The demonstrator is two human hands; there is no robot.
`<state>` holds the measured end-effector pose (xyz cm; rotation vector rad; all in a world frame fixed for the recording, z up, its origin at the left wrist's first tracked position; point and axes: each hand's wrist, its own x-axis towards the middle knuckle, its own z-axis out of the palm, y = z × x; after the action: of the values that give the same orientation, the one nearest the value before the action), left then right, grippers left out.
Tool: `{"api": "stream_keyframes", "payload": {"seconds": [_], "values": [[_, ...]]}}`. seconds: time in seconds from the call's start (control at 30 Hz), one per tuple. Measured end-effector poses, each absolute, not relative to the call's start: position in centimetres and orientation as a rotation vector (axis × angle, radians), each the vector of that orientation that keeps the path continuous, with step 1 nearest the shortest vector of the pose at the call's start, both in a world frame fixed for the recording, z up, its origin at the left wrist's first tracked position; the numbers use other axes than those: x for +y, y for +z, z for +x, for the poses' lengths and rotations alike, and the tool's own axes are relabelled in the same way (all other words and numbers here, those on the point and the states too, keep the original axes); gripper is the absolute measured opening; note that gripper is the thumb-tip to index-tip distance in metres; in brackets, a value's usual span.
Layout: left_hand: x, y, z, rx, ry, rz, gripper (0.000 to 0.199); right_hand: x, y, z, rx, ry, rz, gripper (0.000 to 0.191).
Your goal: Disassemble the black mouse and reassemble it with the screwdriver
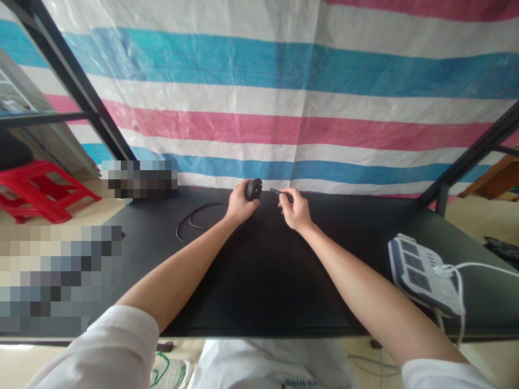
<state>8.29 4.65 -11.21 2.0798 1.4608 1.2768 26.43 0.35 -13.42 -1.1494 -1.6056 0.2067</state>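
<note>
Near the far edge of the black table, my left hand [240,204] is closed around a black computer mouse [254,189], held up on its side with its underside facing right. A thin black cable [187,221] lies in loops on the table just left of that hand. My right hand [295,209] grips the dark handle of a screwdriver [275,190]. Its thin metal shaft points left, and the tip is at the mouse's underside. Whether the tip sits in a screw is too small to tell.
On the black table [284,292], a white power strip [430,275] with white cords stands at the right. Blurred-out items lie at the left. Behind hangs a striped plastic sheet [259,129] between black metal posts. A red stool [44,189] stands on the floor at left.
</note>
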Motion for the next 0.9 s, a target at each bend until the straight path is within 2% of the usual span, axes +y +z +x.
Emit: {"api": "stream_keyframes", "payload": {"seconds": [0.2, 0.43, 0.9], "values": [[3.9, -10.9, 8.7, 1.470, 1.374, 1.953, 0.039, 0.2, -13.6, 26.4, -1.630, 0.239, -1.116, 0.036], [4.0, -11.1, 8.6, 1.490, 1.366, 2.034, 0.037, 0.5, -13.7, 26.2, -1.632, 0.222, -1.126, 0.037], [4.8, -12.0, 8.4, 1.568, 1.351, 2.172, 0.043, 0.7, -13.7, 26.5, -1.665, 0.087, -1.168, 0.043]]}}
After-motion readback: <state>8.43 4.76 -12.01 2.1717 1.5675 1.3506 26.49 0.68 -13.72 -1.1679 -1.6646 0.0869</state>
